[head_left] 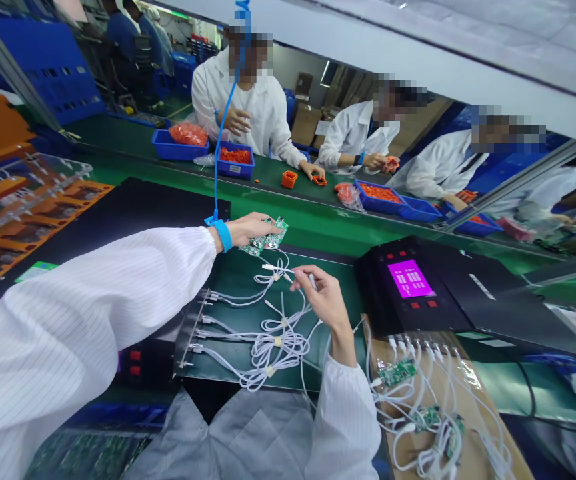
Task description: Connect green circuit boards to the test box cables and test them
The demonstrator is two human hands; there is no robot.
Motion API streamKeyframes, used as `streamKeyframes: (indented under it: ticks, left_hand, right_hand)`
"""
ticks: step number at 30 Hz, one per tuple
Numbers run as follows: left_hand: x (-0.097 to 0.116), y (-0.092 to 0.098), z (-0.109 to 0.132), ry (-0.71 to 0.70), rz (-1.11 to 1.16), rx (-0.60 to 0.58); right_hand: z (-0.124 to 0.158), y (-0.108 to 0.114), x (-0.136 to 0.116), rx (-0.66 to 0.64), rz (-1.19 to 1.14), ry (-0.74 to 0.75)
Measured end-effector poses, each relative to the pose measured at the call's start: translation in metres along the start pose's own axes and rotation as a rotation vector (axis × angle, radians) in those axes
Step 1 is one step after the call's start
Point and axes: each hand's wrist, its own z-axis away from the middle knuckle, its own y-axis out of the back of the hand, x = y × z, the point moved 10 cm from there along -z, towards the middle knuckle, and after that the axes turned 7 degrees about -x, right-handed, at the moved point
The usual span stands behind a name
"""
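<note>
Left hand, blue wrist strap at the cuff, closed around a small stack of green circuit boards at the far edge of the dark mat on the desk. Right hand just beside, fingers pinching a white cable plug, tip pointing toward the boards but apart from them. White cables bundled in loops across the mat below both hands. To the right, black tester with a lit magenta screen; more boards and cables on a brown surface nearer. Across the green conveyor, people in white coats by blue bins of orange parts.
</note>
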Motion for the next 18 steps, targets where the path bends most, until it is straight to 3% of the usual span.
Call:
streamKeyframes:
  ticks: [5,11,18]
  left_hand:
    - [0.003,-0.002,0.002,-0.020,-0.022,-0.019]
    - [0.002,-0.006,0.001,-0.025,-0.029,-0.053]
    - [0.005,-0.008,0.004,-0.045,0.021,-0.041]
  right_hand:
    - [0.002,0.014,0.004,0.152,0.106,0.005]
    - [0.003,0.005,-0.003,0.051,0.317,0.018]
    - [0.005,0.011,-0.010,0.248,0.295,0.055]
